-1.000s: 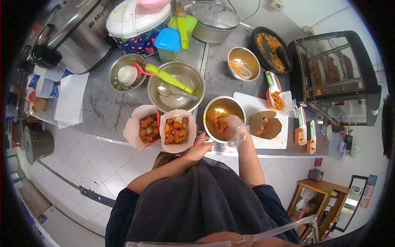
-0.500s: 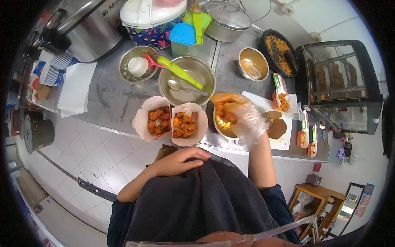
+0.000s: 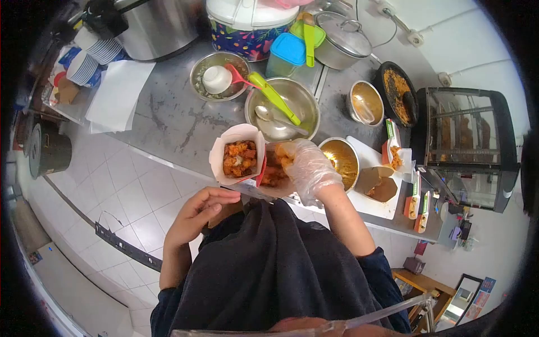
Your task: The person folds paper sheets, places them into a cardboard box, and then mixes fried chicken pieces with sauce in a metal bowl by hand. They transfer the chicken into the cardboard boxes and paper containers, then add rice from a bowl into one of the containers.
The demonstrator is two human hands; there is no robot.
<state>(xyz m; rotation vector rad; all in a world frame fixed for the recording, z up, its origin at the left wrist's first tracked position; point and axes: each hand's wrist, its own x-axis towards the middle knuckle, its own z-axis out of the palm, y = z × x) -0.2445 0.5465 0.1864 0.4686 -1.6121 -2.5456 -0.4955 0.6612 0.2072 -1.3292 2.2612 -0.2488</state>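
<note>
My right hand (image 3: 314,171), in a clear plastic glove, is over the right side of a paper box of orange-sauced pieces (image 3: 273,176). Its fingertips are closed around sauced food at the box's opening. Bare and holding nothing, my left hand (image 3: 202,212) hovers by the counter's front edge, fingers apart, just below another open white box (image 3: 215,157) filled with sauced chunks. Right of the glove sits a metal bowl (image 3: 355,163) with sauce coating its inside. Behind the boxes, a wide steel bowl (image 3: 314,95) holds a spoon (image 3: 264,113) and green tongs (image 3: 275,96).
A brown box (image 3: 368,182) lies on a white board (image 3: 387,209). Farther right stand filled snack cartons (image 3: 412,202) and a glass display case (image 3: 461,135). A black pan (image 3: 397,84), a lidded pot (image 3: 339,48) and a small bowl (image 3: 193,78) line the back.
My gloved right hand has moved left from the sauce bowl to the right-hand box. My left hand has shifted left and opened slightly. The camera view has turned, shifting the counter items rightward.
</note>
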